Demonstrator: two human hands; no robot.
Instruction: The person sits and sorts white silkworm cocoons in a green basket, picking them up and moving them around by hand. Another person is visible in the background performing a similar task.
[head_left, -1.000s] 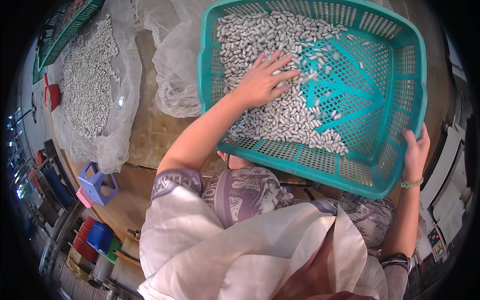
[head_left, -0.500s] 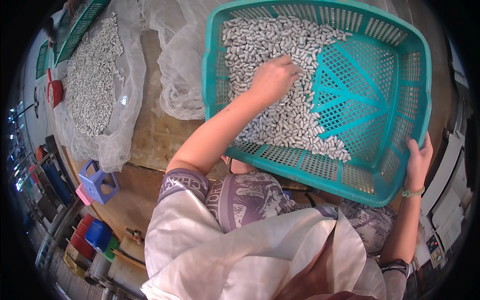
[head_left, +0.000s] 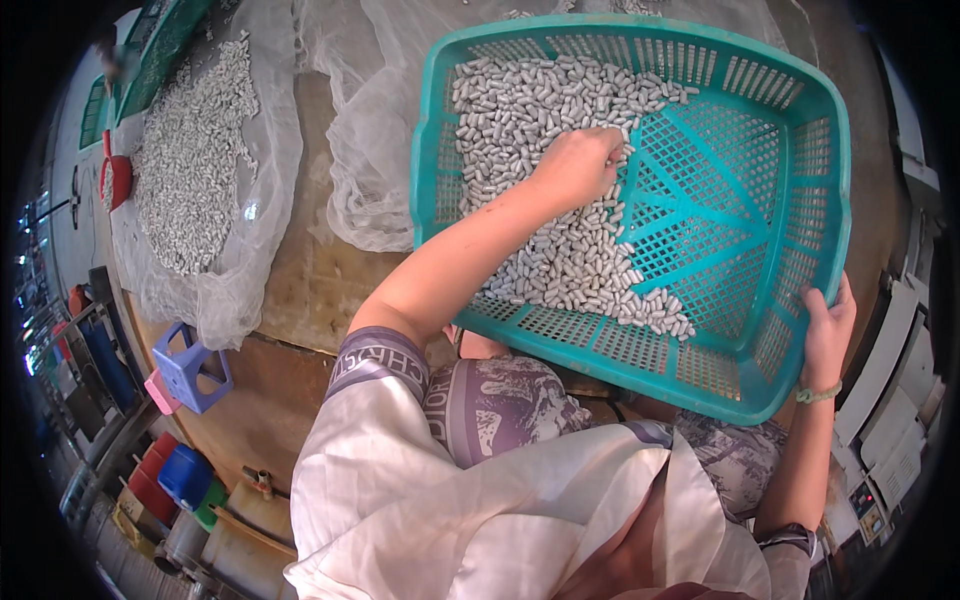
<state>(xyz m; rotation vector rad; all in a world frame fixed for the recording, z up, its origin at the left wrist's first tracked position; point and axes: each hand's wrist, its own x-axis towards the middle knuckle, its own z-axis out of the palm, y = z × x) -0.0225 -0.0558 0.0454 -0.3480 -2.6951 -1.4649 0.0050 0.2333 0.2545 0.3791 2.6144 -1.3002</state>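
Observation:
A large green plastic basket (head_left: 705,398) with slotted walls is tilted across my lap. Small silvery, capsule-shaped pieces (head_left: 540,105) cover its left half, and the lattice floor shows bare on the right. Over the edge of that heap is my left hand (head_left: 580,167), its fingers curled together; whatever they hold, if anything, is hidden. My right hand (head_left: 828,330) grips the basket's right side near the lower corner, thumb over the rim.
At left, a heap of similar pieces (head_left: 195,170) lies on a translucent sheet (head_left: 275,190) beside a red scoop (head_left: 117,172). Another green basket (head_left: 155,60) stands at the upper left. A purple stool (head_left: 195,370) and a blue container (head_left: 186,474) are lower left.
My left hand has shifted right and slightly nearer, to the edge of the pieces, and its fingers are curled more tightly. My right hand keeps its grip on the basket.

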